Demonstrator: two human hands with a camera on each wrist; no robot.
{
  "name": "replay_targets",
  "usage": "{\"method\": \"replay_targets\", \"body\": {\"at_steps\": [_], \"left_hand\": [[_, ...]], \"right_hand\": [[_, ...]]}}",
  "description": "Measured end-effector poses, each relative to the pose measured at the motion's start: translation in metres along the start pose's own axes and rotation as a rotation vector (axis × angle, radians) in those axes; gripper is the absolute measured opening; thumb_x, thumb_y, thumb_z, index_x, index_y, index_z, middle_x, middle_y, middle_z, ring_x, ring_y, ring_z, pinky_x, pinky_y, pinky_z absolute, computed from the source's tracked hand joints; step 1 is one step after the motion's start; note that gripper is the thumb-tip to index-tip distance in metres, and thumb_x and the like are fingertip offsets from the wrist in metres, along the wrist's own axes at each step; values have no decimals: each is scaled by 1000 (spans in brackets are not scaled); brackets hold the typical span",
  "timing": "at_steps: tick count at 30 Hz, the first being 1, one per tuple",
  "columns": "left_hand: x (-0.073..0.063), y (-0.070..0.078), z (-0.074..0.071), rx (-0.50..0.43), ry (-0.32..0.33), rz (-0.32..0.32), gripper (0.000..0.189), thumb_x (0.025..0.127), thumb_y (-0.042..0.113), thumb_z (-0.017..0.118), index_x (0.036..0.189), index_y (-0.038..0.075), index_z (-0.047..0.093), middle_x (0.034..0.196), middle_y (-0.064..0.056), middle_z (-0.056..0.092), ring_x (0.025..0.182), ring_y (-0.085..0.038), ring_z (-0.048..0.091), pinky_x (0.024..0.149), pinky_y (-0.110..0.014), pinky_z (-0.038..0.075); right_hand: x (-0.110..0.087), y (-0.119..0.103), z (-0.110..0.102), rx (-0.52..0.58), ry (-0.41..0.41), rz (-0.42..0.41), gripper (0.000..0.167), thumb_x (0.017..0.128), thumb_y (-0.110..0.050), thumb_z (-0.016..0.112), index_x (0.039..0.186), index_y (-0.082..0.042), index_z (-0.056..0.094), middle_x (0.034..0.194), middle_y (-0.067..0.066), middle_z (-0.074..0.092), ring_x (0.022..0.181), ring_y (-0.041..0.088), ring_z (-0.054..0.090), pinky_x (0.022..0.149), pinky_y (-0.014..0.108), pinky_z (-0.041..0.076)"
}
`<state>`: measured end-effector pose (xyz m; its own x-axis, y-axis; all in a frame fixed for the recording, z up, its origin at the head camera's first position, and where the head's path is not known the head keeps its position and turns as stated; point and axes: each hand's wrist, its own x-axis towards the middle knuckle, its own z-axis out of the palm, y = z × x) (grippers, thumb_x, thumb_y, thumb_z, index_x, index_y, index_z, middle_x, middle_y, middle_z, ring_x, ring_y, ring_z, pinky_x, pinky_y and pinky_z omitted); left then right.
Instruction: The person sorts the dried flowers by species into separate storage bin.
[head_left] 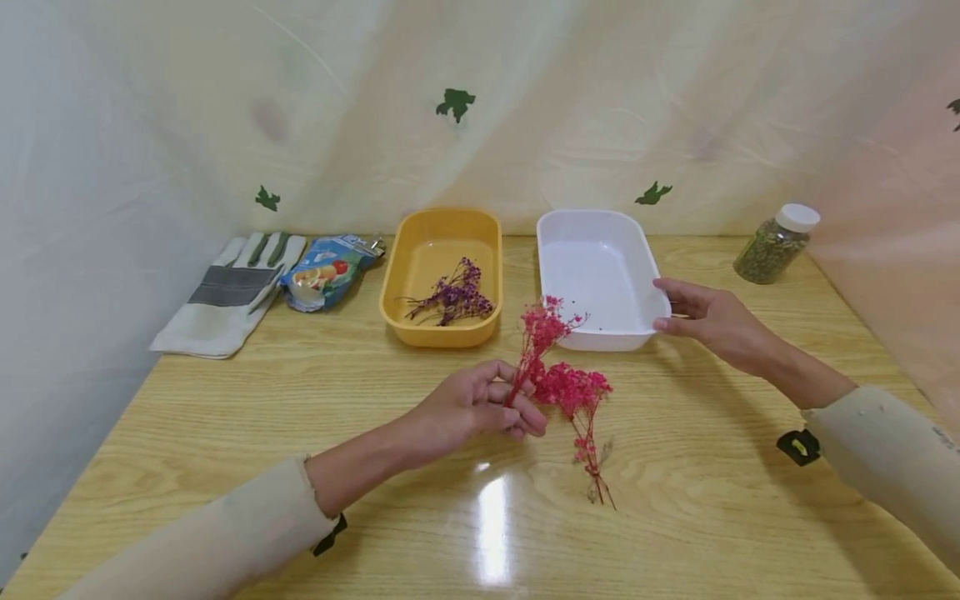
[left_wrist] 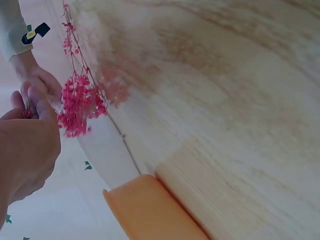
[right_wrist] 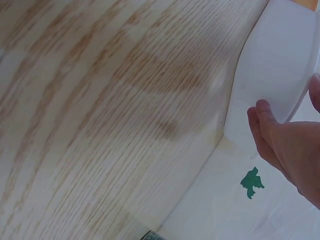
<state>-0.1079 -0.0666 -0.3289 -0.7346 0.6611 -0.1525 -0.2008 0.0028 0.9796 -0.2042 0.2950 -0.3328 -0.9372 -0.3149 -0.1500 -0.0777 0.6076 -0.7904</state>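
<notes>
My left hand (head_left: pixel 480 404) pinches the stem of a pink dried flower sprig (head_left: pixel 542 333), its head near the white basin's front edge. A second pink sprig (head_left: pixel 581 417) lies on the table just right of that hand, its stems toward me. At the right side of the white plastic basin (head_left: pixel 645 340), my right hand (head_left: pixel 720 325) grips the rim near the front corner. In the right wrist view, its fingers (right_wrist: pixel 265 112) lie against the outer wall, with the thumb by the rim. Small dark specks dot the white basin's floor.
Left of the white basin stands a yellow basin (head_left: pixel 442 336) with a purple dried flower sprig (head_left: pixel 459 293) inside. Farther left lie a blue pouch (head_left: pixel 330 271) and work gloves (head_left: pixel 225 296). A white-lidded jar (head_left: pixel 776 244) stands back right, by the curtain (head_left: pixel 570 100).
</notes>
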Motion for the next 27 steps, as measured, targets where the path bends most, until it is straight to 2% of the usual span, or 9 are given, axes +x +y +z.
{"method": "replay_targets", "body": {"at_steps": [2, 6, 8, 10, 17, 19, 21, 23, 27], "left_hand": [[0, 2, 0, 6, 8, 21, 40, 92, -13, 47, 130, -3, 43, 114, -20, 65, 103, -29, 66, 93, -38, 52], [-1, 5, -1, 26, 22, 50, 42, 93, -10, 47, 133, 2, 45, 135, -15, 55, 106, -29, 65, 92, -40, 52], [-2, 6, -2, 28, 24, 49, 38, 94, -8, 48, 131, 2, 46, 143, -12, 47, 107, -28, 64, 92, -42, 52], [-3, 7, -2, 19, 20, 42, 39, 95, -5, 49, 133, 3, 44, 144, -14, 46, 108, -28, 64, 93, -42, 51], [-2, 6, -4, -13, -63, 70, 15, 98, -4, 44, 110, -9, 39, 154, 0, 33, 112, -30, 62, 92, -42, 52], [-1, 4, -3, -33, -61, 58, 8, 98, -4, 42, 103, -8, 38, 150, -10, 39, 113, -34, 61, 94, -44, 51], [0, 1, -1, -39, -25, 37, 3, 99, -6, 40, 97, -5, 37, 143, -22, 45, 114, -37, 59, 95, -44, 50], [1, -3, 1, -32, 14, 25, 8, 99, -8, 36, 94, -2, 36, 134, -31, 48, 116, -39, 57, 97, -43, 49], [1, -6, 4, 6, 55, -8, 14, 100, -10, 33, 89, -1, 34, 134, -36, 45, 122, -42, 51, 97, -38, 49]], "right_hand": [[0, 1, 0, 2, -1, 1, 74, 94, -28, 63, 152, -5, 23, 148, 26, 35, 131, 39, 41, 78, 5, 44], [1, 1, 0, 1, -1, 4, 75, 94, -28, 64, 152, -5, 23, 148, 26, 35, 131, 39, 40, 78, 5, 44], [1, 0, 0, 1, -3, 5, 75, 94, -29, 64, 152, -5, 23, 149, 25, 35, 131, 39, 40, 78, 5, 43], [1, 0, 0, 3, -5, 5, 75, 94, -29, 64, 152, -5, 23, 149, 25, 34, 132, 39, 40, 79, 5, 43], [0, -2, 0, -10, -9, 9, 76, 94, -30, 63, 153, -5, 22, 149, 25, 35, 132, 39, 39, 78, 4, 42], [0, -2, 0, -12, -10, 11, 76, 94, -30, 63, 153, -6, 22, 149, 25, 35, 132, 38, 39, 78, 4, 42], [0, -1, 0, -12, -11, 13, 76, 94, -30, 63, 153, -6, 22, 148, 26, 35, 132, 38, 40, 78, 4, 42], [0, -1, -1, -11, -11, 14, 76, 94, -30, 63, 153, -6, 21, 148, 26, 35, 132, 38, 40, 78, 4, 42], [-1, -1, -1, -11, -9, 12, 76, 94, -30, 63, 153, -6, 21, 147, 26, 37, 131, 38, 41, 78, 4, 42]]}}
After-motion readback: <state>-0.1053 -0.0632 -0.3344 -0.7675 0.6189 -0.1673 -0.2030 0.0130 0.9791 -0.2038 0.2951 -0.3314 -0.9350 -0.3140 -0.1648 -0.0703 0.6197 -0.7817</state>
